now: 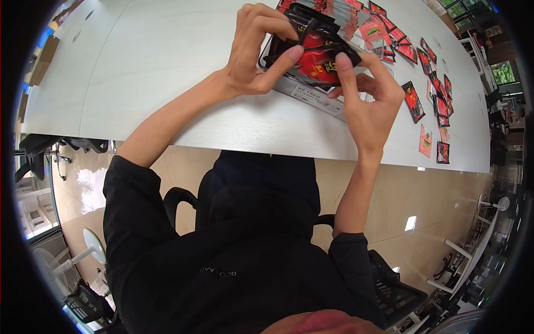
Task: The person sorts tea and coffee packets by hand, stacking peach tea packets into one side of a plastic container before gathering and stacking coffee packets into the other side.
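Observation:
Between my two hands are several black-and-red sachets (319, 69), held together over the near end of a box. My left hand (261, 53) grips them from the left, its thumb pressed on the front sachet. From the right, my right hand (370, 94) pinches the same sachets, thumb on top and fingers curled underneath. The grey box (317, 100) carries a white printed label on its near side. Behind the held sachets, a tight row of upright red-and-grey packets (347, 16) fills the space.
Loose black-and-red sachets (413, 102) lie scattered over the right part of the white table (167, 55). Among them is a pink card (425, 140) with a green picture. The table's front edge runs just before my body. Chair armrests (179, 203) stand below it.

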Motion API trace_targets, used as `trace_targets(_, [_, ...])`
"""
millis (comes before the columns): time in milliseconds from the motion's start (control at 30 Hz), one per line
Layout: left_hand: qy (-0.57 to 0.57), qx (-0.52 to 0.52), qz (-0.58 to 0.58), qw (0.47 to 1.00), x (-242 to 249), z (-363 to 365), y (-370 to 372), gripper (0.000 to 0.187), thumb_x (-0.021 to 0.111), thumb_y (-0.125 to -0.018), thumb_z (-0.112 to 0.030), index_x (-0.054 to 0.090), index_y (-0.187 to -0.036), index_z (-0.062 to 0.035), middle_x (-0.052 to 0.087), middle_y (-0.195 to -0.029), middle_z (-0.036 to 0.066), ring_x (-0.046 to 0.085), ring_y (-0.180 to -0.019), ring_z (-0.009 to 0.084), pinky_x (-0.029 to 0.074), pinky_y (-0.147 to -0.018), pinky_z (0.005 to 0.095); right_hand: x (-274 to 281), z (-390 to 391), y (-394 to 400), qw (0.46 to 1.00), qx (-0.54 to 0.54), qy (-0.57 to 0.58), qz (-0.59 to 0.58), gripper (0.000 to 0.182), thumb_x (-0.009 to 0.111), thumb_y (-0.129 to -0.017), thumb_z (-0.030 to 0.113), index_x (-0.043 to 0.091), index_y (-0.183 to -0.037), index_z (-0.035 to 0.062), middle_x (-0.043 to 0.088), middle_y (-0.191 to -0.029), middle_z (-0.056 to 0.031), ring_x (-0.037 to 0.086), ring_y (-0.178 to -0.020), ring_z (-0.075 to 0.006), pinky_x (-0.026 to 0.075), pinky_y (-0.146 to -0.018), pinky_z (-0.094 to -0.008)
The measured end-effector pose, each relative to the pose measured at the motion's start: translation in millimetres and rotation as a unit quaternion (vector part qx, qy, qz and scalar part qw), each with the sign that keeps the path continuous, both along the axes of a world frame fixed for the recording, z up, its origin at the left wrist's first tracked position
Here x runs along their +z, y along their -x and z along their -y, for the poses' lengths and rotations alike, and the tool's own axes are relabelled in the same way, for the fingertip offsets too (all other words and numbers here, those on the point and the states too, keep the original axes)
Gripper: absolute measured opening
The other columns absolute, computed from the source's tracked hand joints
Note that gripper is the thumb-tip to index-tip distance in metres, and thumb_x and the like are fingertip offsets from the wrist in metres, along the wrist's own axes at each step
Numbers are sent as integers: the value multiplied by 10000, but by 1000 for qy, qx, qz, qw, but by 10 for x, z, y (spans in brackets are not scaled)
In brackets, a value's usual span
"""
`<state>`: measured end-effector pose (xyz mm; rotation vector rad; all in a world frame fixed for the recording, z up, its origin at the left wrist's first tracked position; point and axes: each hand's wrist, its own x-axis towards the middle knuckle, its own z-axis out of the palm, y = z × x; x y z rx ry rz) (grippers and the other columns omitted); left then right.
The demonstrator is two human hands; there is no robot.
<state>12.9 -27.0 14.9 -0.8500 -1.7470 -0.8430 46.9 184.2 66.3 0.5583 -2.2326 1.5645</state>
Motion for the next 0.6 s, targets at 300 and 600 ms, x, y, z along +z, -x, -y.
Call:
trace_targets(300, [101, 57, -79, 990, 162, 105, 30, 255, 853, -703, -180, 678, -849, -68, 586, -687, -2, 501, -687, 174, 333, -719, 310, 71, -12, -15, 996, 51, 63, 26, 179, 743, -894, 127, 645, -872, -21, 703, -794, -72, 721, -616, -172, 499, -487, -218])
trace_targets(600, [144, 76, 96, 982, 313, 280, -262, 211, 855, -728, -153, 726, -882, -88, 654, -739, 5, 548, -757, 173, 369, -713, 312, 109, -420, 158, 995, -20, 98, 22, 180, 607, -997, 161, 567, -1019, -13, 689, -928, -120, 743, -728, -212, 537, -496, -251])
